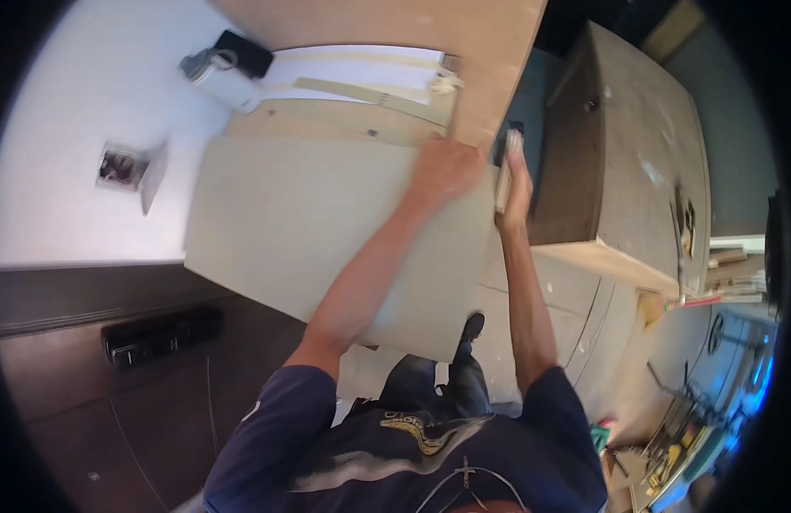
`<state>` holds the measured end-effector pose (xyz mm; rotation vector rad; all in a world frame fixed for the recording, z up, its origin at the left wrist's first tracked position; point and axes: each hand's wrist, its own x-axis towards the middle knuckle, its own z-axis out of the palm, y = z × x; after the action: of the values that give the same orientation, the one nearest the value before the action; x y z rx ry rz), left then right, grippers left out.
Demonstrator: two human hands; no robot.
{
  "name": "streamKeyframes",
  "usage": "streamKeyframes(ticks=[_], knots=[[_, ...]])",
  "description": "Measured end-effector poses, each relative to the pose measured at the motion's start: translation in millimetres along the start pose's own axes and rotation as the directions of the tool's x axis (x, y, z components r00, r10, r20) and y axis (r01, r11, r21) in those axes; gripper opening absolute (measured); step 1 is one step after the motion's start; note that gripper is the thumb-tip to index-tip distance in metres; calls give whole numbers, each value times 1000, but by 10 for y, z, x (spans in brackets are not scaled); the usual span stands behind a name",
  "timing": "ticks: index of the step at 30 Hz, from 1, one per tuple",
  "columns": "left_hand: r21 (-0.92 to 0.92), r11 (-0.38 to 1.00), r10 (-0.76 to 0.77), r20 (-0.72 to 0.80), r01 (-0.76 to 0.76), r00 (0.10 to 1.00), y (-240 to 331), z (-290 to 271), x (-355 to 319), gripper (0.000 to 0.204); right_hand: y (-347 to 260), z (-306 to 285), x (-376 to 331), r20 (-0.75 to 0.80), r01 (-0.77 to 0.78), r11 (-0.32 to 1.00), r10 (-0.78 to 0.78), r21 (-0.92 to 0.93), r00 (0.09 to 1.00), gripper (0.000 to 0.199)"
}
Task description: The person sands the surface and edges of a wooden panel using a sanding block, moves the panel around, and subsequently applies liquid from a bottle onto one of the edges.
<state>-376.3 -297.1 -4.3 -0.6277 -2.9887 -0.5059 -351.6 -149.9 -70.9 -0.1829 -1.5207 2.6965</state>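
One pale board [276,205] spreads in front of you. Near its far right corner your left hand [451,169] is balled, fingers curled together; whether they grip anything, I cannot tell. Just beside it, your right hand [518,186] has straight fingers held together along a pale block [502,190]; I cannot tell if they clamp it. Beyond the board lie an olive strip [335,91] and a white sheet [352,63].
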Motion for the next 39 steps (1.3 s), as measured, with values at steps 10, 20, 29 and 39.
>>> streamKeyframes(ticks=[10,20,29,39], knots=[[138,990,-24,76,14,997,-343,148,-146,37,48,134,-2160,-73,-146,914,128,-379,989,67],[149,986,69,64,-78,996,-752,432,50,43,187,30,-1445,-42,128,927,-152,-352,987,77],[17,992,-125,69,124,990,-390,228,18,69,-86,43,-1632,-123,96,950,-137,-296,983,83],[144,986,-85,48,78,995,-305,54,78,71,115,-4,-3012,-42,58,902,-84,-429,996,76]])
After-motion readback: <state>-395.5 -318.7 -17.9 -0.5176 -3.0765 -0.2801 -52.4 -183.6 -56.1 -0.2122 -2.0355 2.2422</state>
